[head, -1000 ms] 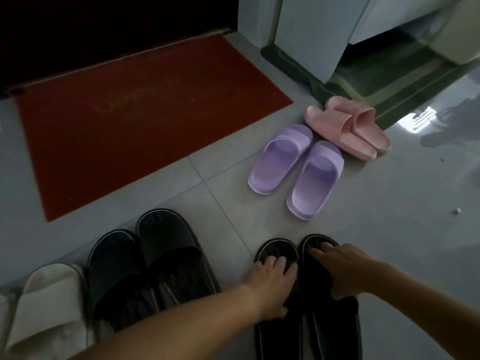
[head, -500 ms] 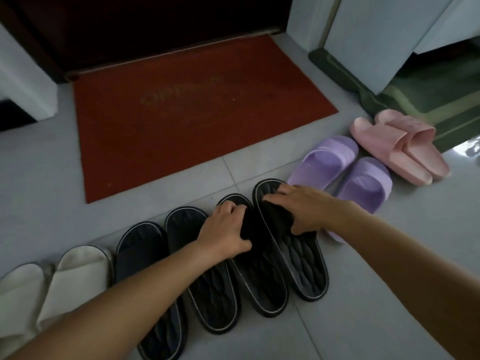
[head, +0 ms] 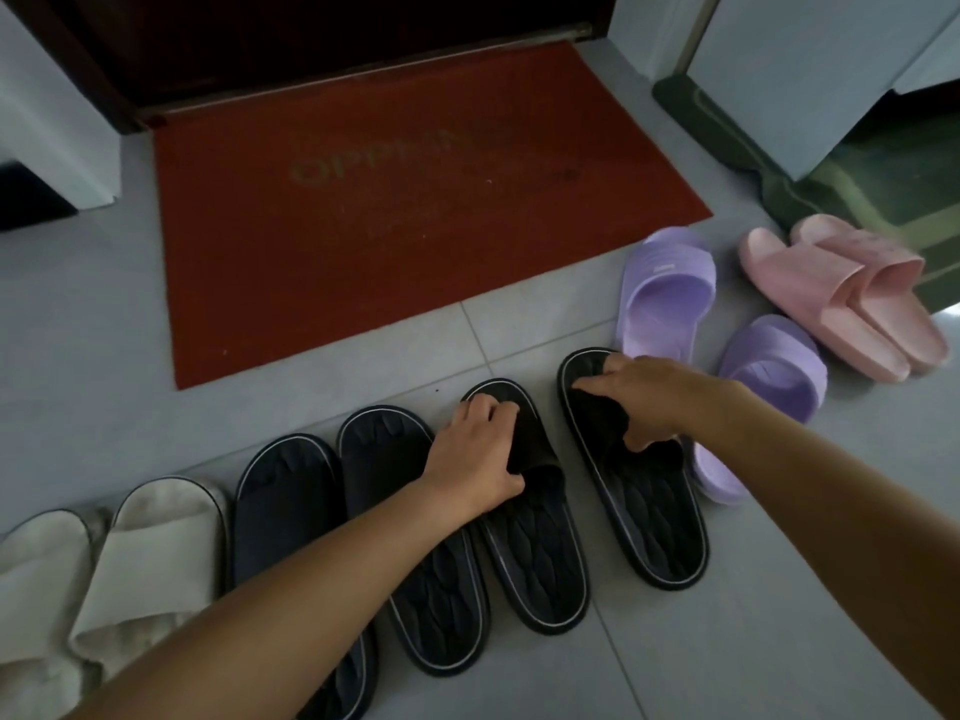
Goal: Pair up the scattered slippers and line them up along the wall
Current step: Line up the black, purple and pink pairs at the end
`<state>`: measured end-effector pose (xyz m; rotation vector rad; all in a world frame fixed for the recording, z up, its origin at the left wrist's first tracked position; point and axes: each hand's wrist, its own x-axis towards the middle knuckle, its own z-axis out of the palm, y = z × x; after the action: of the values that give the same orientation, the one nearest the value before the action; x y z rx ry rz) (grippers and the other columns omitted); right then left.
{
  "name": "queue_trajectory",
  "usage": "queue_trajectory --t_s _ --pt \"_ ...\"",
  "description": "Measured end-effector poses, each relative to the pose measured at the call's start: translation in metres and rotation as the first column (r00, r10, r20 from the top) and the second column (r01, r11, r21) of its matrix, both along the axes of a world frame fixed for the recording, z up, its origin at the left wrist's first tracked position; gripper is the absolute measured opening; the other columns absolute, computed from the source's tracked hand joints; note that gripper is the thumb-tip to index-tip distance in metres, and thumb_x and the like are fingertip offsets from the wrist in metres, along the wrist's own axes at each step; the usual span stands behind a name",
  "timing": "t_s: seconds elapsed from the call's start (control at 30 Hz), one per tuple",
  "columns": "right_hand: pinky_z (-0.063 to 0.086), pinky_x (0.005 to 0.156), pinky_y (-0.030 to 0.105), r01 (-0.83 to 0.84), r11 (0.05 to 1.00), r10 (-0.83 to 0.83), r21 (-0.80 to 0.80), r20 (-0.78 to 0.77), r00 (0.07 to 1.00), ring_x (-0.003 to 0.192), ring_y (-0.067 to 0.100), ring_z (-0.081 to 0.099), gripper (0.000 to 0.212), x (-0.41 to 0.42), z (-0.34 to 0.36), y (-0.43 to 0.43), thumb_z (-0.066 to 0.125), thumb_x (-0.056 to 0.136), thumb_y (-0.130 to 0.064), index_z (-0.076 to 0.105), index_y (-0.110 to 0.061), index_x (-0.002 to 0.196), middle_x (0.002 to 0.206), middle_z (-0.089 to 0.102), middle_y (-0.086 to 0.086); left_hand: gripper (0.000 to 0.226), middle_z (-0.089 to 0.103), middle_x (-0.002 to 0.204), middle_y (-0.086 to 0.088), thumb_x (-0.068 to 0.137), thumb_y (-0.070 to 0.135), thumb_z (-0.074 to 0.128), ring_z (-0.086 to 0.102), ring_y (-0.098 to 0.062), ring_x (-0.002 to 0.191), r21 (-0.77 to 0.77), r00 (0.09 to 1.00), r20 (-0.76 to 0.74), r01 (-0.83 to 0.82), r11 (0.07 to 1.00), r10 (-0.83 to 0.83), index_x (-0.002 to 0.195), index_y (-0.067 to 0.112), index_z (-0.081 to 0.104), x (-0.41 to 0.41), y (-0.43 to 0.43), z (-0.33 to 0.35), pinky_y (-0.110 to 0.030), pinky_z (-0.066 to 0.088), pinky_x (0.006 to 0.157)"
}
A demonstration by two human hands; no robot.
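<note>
Two black slippers lie side by side on the grey floor. My left hand (head: 478, 457) grips the strap of the left black slipper (head: 535, 553). My right hand (head: 644, 397) grips the strap of the right black slipper (head: 654, 517), which stands a little apart from its mate. To their left sits a dark navy pair (head: 291, 511), then a cream pair (head: 140, 553) at the frame's left edge. A purple pair (head: 660, 298) lies to the right, the nearer one partly behind my right forearm. A pink pair (head: 831, 298) lies farther right.
A red doormat (head: 363, 220) lies ahead before a dark door (head: 311, 33). A green mat (head: 852, 200) and a white cabinet (head: 810, 70) stand at the back right. White furniture (head: 47, 127) is at the far left.
Both hands slid the black pair forward and left, beside the navy pair. Since half a second ago the right black slipper has shifted slightly away from its mate, toward the purple pair.
</note>
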<state>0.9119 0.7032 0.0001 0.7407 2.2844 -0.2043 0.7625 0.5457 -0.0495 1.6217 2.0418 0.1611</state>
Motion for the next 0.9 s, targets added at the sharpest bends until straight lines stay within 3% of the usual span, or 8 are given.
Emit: queue_trajectory --t_s 0.13,0.3,0.53,0.73,0.9 --pt "0.047 0.081 0.037 -0.027 1.000 0.026 -0.015 -0.085 0.996 0.114 0.027 0.048 0.089 -0.028 -0.004 -0.008 0.071 0.068 -0.021 0.025 -0.041 0.141 0.133 0.036 0.002 0.074 0.036 0.134 -0.006 0.073 0.035 0.068 0.034 -0.026 0.126 0.013 0.998 0.002 -0.064 0.998 0.064 0.136 0.018 0.033 -0.008 0.001 -0.001 -0.038 0.039 0.102" --pt "0.048 0.088 0.041 -0.021 1.000 0.021 -0.019 0.006 1.000 0.115 0.028 0.046 0.091 -0.039 -0.008 -0.001 0.069 0.070 -0.014 0.022 -0.044 0.143 0.135 0.035 0.002 0.079 0.036 0.135 -0.005 0.072 0.037 0.068 0.033 -0.026 0.127 0.005 0.997 0.006 -0.071 0.997 0.071 0.139 0.018 0.031 -0.010 0.000 -0.003 -0.038 0.037 0.102" --pt "0.044 0.081 0.037 -0.041 0.997 0.041 0.066 0.012 0.999 0.113 0.027 0.043 0.090 -0.026 -0.021 0.003 0.065 0.073 -0.011 0.020 -0.043 0.144 0.136 0.032 0.002 0.080 0.036 0.135 -0.005 0.070 0.037 0.070 0.034 -0.026 0.126 0.012 1.000 -0.001 -0.031 0.999 0.031 0.139 0.019 0.031 -0.012 0.000 -0.004 -0.039 0.037 0.099" --pt "0.044 0.088 0.037 -0.046 0.999 0.046 0.006 -0.100 0.994 0.117 0.025 0.041 0.091 -0.035 -0.027 -0.001 0.065 0.070 -0.014 0.020 -0.043 0.143 0.134 0.033 0.000 0.076 0.039 0.130 -0.005 0.070 0.038 0.071 0.038 -0.026 0.122 0.030 0.999 -0.019 -0.040 0.999 0.041 0.134 0.018 0.035 -0.009 0.003 -0.005 -0.039 0.038 0.097" --pt "0.043 0.091 0.037 -0.058 0.998 0.058 -0.006 -0.069 0.996 0.117 0.026 0.041 0.091 -0.032 -0.028 0.000 0.064 0.072 -0.016 0.016 -0.041 0.145 0.138 0.034 0.000 0.075 0.039 0.130 -0.006 0.071 0.040 0.070 0.039 -0.027 0.122 0.040 0.999 -0.024 -0.038 0.998 0.039 0.134 0.018 0.036 -0.010 0.002 -0.007 -0.040 0.038 0.098"
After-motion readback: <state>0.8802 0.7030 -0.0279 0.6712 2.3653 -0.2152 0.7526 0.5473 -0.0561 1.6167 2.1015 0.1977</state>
